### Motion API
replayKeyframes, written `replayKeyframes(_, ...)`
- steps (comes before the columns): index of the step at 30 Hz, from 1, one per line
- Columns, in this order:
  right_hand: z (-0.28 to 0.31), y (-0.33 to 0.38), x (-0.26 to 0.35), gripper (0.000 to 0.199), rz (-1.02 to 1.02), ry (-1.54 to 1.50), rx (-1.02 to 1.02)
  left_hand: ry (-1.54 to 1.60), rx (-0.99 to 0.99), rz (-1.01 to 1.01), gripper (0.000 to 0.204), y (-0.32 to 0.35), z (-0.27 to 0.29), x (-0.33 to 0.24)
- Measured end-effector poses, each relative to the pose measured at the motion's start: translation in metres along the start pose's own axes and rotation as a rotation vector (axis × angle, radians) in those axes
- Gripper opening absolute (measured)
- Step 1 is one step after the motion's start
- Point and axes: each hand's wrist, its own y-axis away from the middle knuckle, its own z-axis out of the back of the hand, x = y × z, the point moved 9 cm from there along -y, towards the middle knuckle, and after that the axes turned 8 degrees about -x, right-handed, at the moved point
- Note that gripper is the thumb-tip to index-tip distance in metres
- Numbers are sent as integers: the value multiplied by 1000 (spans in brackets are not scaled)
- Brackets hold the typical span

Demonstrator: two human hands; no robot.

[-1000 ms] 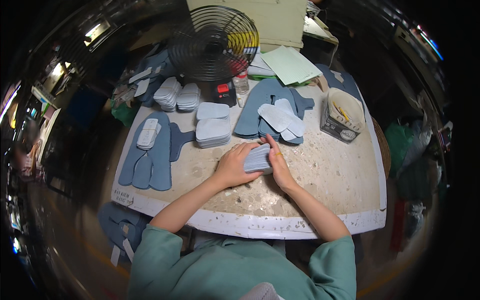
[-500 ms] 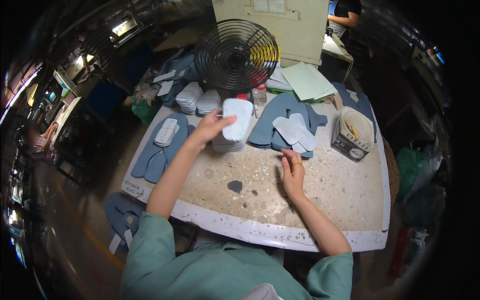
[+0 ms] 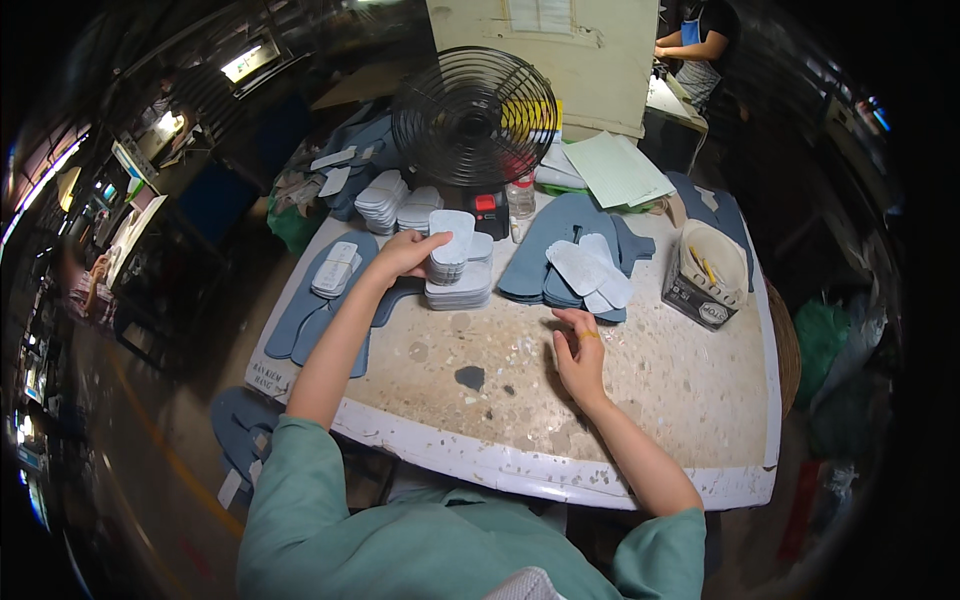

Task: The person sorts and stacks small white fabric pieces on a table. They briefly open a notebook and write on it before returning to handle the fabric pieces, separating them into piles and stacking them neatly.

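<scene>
My left hand [image 3: 405,256] grips a stack of white rounded pads [image 3: 452,240], its thumb lying on the top one. The held stack overlaps a lower pile of white pads [image 3: 462,293]; whether they touch I cannot tell. My right hand [image 3: 582,362] holds nothing, its fingers apart and slightly bent just above the tabletop [image 3: 520,420]. Beyond it, loose white pads [image 3: 590,272] lie across a pile of blue-grey cut pieces [image 3: 550,225]. On the left, a small bundle of white pads [image 3: 337,270] rests on more blue-grey pieces [image 3: 305,325].
A black fan [image 3: 476,115] stands at the back beside a red-and-black object [image 3: 488,214] and a clear bottle [image 3: 521,198]. More white stacks [image 3: 382,203] sit back left. Green-white sheets [image 3: 618,170] lie back right, near a lined box [image 3: 700,290] holding yellow-handled tools. Another person [image 3: 697,45] works beyond.
My left hand has lowered and drawn slightly left with the white pads, tilting them so the stack's edges show. My right hand has shifted slightly left and down.
</scene>
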Motion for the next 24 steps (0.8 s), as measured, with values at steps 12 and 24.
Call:
replayKeyframes(12,2,-1,1,31,-24,19,-4,-107,-863,-797,71,-11,103,-43)
replayKeyframes(24,3,-1,-5,28,-47,30,-4,-308,-765,-445,69,-101,114,14)
